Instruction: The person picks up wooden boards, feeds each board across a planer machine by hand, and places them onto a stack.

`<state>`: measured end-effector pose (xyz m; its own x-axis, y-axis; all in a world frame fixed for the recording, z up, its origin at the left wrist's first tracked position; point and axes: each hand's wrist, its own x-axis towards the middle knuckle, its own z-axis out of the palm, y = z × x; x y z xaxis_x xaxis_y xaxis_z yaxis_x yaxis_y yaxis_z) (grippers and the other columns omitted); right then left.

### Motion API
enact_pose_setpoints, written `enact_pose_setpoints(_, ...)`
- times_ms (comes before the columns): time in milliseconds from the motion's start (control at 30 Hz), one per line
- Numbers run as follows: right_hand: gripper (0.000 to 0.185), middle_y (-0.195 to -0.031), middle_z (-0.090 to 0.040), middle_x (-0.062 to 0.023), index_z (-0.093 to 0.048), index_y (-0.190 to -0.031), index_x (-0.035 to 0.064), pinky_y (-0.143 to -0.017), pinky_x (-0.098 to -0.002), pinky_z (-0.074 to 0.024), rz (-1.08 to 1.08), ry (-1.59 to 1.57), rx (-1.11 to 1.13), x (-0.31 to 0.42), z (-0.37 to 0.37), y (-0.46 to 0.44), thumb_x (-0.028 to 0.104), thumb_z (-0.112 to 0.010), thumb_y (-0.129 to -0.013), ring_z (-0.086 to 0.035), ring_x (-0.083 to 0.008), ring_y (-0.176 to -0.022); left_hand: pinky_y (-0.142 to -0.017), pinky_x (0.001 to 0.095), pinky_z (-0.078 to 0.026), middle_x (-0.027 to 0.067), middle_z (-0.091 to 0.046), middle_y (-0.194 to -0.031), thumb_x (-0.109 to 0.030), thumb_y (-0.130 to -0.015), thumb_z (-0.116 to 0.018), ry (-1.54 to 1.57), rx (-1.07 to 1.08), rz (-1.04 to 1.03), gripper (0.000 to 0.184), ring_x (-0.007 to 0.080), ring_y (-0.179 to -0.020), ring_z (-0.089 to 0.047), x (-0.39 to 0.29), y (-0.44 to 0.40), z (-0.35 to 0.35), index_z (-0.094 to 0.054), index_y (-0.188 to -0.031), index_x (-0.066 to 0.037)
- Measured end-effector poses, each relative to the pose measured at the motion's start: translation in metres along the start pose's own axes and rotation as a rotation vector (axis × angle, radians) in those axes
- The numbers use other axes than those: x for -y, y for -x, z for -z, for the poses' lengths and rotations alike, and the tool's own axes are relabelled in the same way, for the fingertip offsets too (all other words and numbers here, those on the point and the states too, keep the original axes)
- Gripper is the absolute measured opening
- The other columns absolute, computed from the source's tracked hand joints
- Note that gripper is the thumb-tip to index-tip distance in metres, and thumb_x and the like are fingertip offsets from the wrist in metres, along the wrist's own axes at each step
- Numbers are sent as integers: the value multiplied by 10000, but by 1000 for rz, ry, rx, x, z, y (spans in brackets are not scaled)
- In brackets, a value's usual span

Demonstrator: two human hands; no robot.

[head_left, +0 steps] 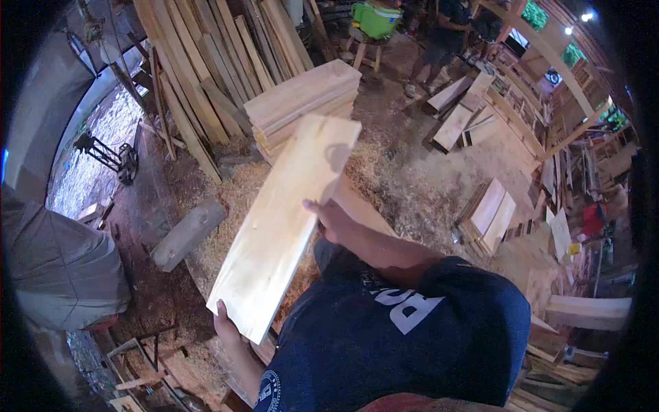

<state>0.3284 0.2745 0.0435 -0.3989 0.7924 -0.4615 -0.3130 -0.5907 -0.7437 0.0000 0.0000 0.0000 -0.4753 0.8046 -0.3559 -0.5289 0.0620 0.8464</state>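
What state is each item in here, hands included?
Long pale wooden board: held up, tilted.
Left hand: gripping the board's near end.
Right hand: gripping its long edge.
Tall stack of light-brown wooden boards: piled flat.
Long rough brown planks: leaning.
Grey-brown wooden block: lying down.
Green plastic container: lid state unclear.
Small white lamps: lit.

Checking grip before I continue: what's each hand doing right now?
Left hand: closed on the board at its near end.
Right hand: closed on the board's long edge.
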Motion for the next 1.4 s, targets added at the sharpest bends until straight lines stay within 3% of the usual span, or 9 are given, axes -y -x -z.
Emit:
enact_pose_setpoints(67, 433, -1105, -692, -62, -560, -1316, 160, -605, -399, -613, 60, -162, -147, -24, 17, -6, 226, -770, -943, -713, -241, -869, -1083, 419, -484, 181, -637, -1365, -363, -1057, -583, -55, -18, -17, 591, 301, -1214, -643, 13, 1, 1, -473, -1465, 50)
enact_pose_setpoints(167, 385, -1066, -685, -48, -566, -1279, 164, -630, -413, -616, -135, -208, -143, -60, 33, -20, 187, -759, -947, -711, -237, -889, -1047, 407, -499, 175, -647, -1348, -345, -1060, -583, -124, -130, 74, 556, 285, -1186, -651, 13, 1, 26, -506, -1438, 55)
enact_pose_setpoints(500, 515, -1234, -692, -102, -584, -1384, 90, -967, -435, -503, -17, -198, -44, 79, 7, -284, 366, -723, -972, -645, -245, -1120, -1038, 358, -498, 176, -656, -1308, -88, -1037, -611, -387, -222, -184, 358, 232, -1185, -638, -94, -264, -142, -574, -1332, 112)
enact_pose_setpoints(667, 408, -1183, -689, -72, -610, -1293, 63, -896, -400, -552, -89, -152, -107, 140, 54, -400, 304, -723, -984, -667, -197, -1034, -993, 369, -520, 149, -668, -1274, -92, -1021, -636, -543, -102, -245, 362, 229, -1129, -654, -109, -407, -175, -580, -1318, 107)
enact_pose_setpoints(733, 362, -1121, -686, -71, -585, -1261, 33, -853, -414, -583, -59, -355, -176, 137, 70, -436, 241, -715, -994, -679, -203, -991, -936, 365, -542, 130, -678, -1246, -110, -1015, -653, -454, -110, -72, 368, 219, -1081, -667, -147, -427, -290, -585, -1312, 96)
enact_pose_setpoints(833, 340, -1128, -679, -105, -560, -1259, 23, -812, -407, -608, 29, -342, -397, 192, 51, -432, 181, -706, -996, -691, -223, -987, -844, 356, -554, 105, -699, -1169, -158, -1012, -671, -757, -79, -38, 352, 202, -1008, -680, -142, -487, -342, -618, -1273, 72)
enact_pose_setpoints(1100, 587, -1060, -691, -155, -381, -1484, 45, -735, -405, -642, 284, 3, -664, 230, 58, -461, 81, -680, -980, -723, -247, -860, -717, 377, -584, 111, -710, -1071, -223, -1018, -648, -375, 151, 328, 379, 223, -888, -711, -116, -583, -449, -585, -1290, 32)
enact_pose_setpoints(1300, 674, -1079, -727, -257, -431, -1476, -5, -824, -459, -586, 16, 506, -824, 251, 118, -500, 298, -721, -948, -737, -339, -985, -1013, 440, -519, 155, -582, -1426, -334, -976, -694, -974, 333, 511, 689, 281, -1314, -569, -101, -663, -464, -406, -1509, -5)
enact_pose_setpoints(1400, 665, -1081, -734, -275, -499, -1440, 3, -883, -502, -567, -203, 931, -789, 176, 143, -534, 363, -731, -931, -731, -396, -1010, -1106, 475, -448, 210, -530, -1497, -353, -936, -733, -1414, 457, 79, 780, 364, -1357, -541, -19, -771, -364, -366, -1556, -56)
